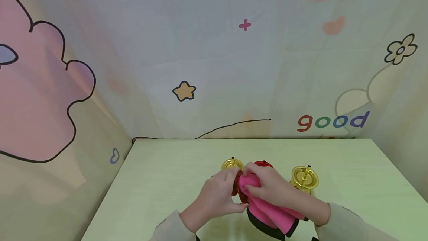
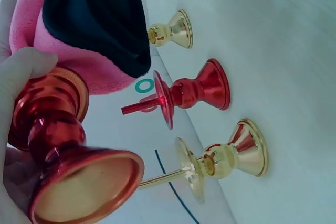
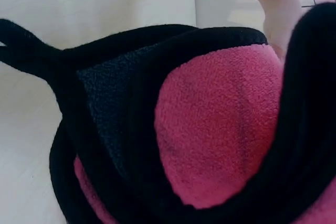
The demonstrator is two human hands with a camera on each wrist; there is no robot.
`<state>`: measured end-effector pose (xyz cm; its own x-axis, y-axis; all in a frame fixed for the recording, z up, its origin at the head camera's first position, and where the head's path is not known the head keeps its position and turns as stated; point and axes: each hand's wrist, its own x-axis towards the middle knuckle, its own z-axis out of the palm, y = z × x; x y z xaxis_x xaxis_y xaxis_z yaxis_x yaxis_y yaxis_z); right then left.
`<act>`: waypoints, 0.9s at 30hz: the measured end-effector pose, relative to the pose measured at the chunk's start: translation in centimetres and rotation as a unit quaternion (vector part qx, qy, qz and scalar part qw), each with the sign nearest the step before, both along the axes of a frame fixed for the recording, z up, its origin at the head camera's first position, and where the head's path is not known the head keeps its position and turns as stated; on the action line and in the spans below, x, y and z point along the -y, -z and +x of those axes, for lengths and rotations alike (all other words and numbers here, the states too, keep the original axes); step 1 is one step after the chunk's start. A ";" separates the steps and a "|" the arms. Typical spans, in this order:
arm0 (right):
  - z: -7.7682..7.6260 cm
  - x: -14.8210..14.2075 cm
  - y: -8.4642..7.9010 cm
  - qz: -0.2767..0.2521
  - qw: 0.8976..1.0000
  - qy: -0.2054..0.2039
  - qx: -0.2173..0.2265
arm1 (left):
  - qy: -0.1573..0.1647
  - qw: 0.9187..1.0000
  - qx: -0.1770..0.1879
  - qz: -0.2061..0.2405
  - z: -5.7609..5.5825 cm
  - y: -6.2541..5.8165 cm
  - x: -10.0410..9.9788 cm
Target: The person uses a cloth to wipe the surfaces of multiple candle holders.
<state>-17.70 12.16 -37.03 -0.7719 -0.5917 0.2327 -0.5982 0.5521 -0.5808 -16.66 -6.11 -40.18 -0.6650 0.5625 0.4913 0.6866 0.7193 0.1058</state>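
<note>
My left hand (image 1: 217, 194) grips a shiny red candlestick (image 2: 56, 132), its thumb near the dish end; the gold-coloured underside of the base faces the left wrist camera. A pink cloth with black edging (image 1: 272, 215) is bunched in my right hand (image 1: 272, 185), pinched between thumb and fingers against the dish end of that candlestick. The candlestick's spike is hidden by the cloth. In the right wrist view, the folds of the cloth (image 3: 220, 124), with a dark side and a black loop, fill most of the picture and hide my right fingers.
On the pale table (image 1: 160, 174) stand a gold candlestick (image 1: 230, 163) behind my left hand, a red candlestick (image 2: 189, 93) in the middle, and another gold candlestick (image 1: 305, 177) beside my right forearm. A printed curtain (image 1: 217, 55) hangs behind the table.
</note>
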 end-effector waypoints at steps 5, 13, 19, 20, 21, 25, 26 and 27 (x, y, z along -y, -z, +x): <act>-0.1 -0.2 0.3 -0.027 0.999 0.007 0.027 | 0.005 1.000 -0.005 0.006 0.1 0.1 0.2; -0.1 -0.3 -0.2 -0.067 0.996 -0.001 0.050 | -0.012 0.985 -0.171 0.017 0.1 0.9 -0.3; 0.6 -0.4 -1.0 -0.055 0.998 0.001 0.014 | -0.007 0.977 -0.209 0.044 0.1 1.0 -0.5; 0.7 -0.4 -1.1 -0.055 0.998 0.001 0.006 | -0.005 0.977 -0.209 0.044 0.2 0.9 -0.5; 0.8 -0.5 -1.2 -0.053 0.999 0.000 -0.001 | -0.001 0.978 -0.204 0.043 0.2 0.8 -0.5; 1.2 -0.7 -1.9 -0.029 0.999 -0.003 -0.025 | 0.033 0.993 -0.108 0.026 0.4 -0.1 -0.2; 1.3 -0.8 -2.1 -0.019 0.999 -0.004 -0.030 | 0.046 0.996 -0.069 0.021 0.4 -0.5 0.0; 1.3 -0.9 -2.2 -0.010 0.999 -0.006 -0.037 | 0.058 0.998 -0.025 0.018 0.4 -0.9 0.1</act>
